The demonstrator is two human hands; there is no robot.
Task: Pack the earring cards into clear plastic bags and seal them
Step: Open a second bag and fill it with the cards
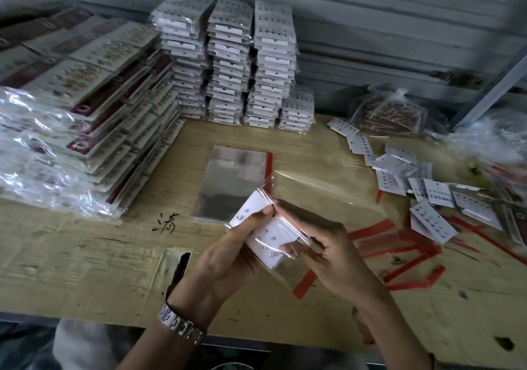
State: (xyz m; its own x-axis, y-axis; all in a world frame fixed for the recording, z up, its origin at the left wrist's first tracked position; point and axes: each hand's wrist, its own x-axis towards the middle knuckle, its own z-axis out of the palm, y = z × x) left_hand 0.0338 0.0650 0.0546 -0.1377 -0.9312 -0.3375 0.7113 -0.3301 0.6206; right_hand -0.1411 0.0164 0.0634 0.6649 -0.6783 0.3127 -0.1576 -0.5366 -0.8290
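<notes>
Both hands are raised just above the cardboard-covered table (85,255): the left hand (228,258) is closed around a white earring card (265,227), thumb across its studded face, while the right hand (328,244) pinches the clear plastic bag (288,258) that sheathes the card, its red seal strip (305,284) hanging at the lower end. A pile of empty bags (233,181) lies flat just beyond the hands, with loose unbagged cards (413,187) scattered to the right beside peeled red strips (405,258). Tall stacks of bagged cards (236,64) stand at the back against the wall; a metal watch (182,327) sits on the left wrist.
</notes>
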